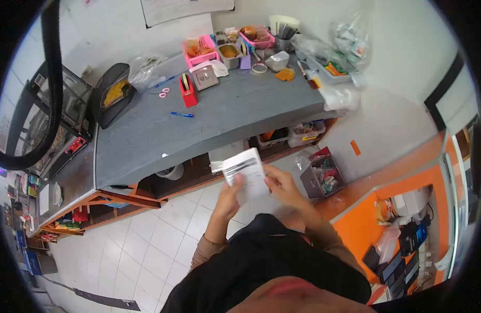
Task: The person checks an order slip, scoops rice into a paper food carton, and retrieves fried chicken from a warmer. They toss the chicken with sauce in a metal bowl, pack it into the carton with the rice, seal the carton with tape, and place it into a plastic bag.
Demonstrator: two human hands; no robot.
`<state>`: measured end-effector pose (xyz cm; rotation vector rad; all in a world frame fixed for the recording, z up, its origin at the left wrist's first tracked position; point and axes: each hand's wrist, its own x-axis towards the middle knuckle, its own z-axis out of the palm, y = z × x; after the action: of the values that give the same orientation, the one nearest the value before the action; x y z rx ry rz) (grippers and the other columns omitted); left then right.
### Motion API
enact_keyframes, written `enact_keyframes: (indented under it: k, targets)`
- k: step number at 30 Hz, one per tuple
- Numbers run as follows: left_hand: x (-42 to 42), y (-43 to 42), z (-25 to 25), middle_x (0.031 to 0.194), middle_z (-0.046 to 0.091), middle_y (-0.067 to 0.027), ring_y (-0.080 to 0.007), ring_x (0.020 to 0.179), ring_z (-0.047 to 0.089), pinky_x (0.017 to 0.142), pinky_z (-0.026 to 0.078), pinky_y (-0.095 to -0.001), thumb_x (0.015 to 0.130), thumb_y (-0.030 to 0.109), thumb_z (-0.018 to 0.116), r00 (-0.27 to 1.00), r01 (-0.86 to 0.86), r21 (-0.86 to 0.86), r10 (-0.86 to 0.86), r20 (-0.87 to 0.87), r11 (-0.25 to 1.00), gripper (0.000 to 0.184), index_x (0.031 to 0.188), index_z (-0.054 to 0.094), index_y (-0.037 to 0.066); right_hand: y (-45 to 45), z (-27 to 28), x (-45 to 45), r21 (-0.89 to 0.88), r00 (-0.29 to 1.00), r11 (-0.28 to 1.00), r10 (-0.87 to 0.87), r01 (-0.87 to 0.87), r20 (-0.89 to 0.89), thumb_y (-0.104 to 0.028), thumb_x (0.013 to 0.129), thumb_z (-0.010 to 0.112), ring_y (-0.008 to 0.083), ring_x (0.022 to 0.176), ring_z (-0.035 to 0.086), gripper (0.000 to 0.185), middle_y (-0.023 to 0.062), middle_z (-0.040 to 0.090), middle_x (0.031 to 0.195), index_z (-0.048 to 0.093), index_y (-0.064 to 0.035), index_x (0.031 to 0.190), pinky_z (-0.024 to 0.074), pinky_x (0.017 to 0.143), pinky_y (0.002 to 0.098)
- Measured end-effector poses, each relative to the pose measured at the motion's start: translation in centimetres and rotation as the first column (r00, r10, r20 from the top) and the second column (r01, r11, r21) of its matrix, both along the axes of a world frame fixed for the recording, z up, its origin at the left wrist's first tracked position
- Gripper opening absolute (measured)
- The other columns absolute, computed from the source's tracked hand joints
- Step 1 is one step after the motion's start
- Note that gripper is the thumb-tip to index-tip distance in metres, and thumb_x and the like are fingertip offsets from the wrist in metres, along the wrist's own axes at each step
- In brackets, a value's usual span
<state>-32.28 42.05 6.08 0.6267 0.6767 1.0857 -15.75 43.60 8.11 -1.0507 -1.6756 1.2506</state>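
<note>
A white printed paper packet [249, 175] is held up in front of my body, beyond the front edge of the grey table. Dark print runs across its upper part, too small to read, and something clear and shiny sticks out at its left side. My left hand [228, 201] grips its lower left edge with the thumb on the front face. At the right edge, my right hand [282, 185] pinches the packet between thumb and fingers. The fingers behind it are hidden.
On the grey table [146, 130] lie a red tape dispenser [188, 91], a blue pen [182, 115] and pink-handled scissors [164, 93]. Pink baskets [201, 51] and metal containers stand along the wall. A filled waste bin [324, 175] stands to the right, near an orange counter [355, 235].
</note>
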Motion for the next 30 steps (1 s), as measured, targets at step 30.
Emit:
enact_keyframes:
  k: [30]
  targets:
    - [-3.4, 57.5, -10.1, 0.088, 0.056, -0.0047, -0.0129, 0.079, 0.055, 0.057, 0.045, -0.0277, 0.072, 0.016, 0.061, 0.887, -0.363, -0.11, 0.307, -0.344, 0.925, 0.029, 0.096, 0.05, 0.004, 47.9, -16.2, 12.0, -0.1, 0.673, 0.715, -0.689, 0.692, -0.269, -0.025, 0.084, 0.044, 0.0074, 0.053, 0.042, 0.024, -0.0006, 0.044, 0.061, 0.047, -0.0046, 0.072, 0.0375, 0.052, 0.0209]
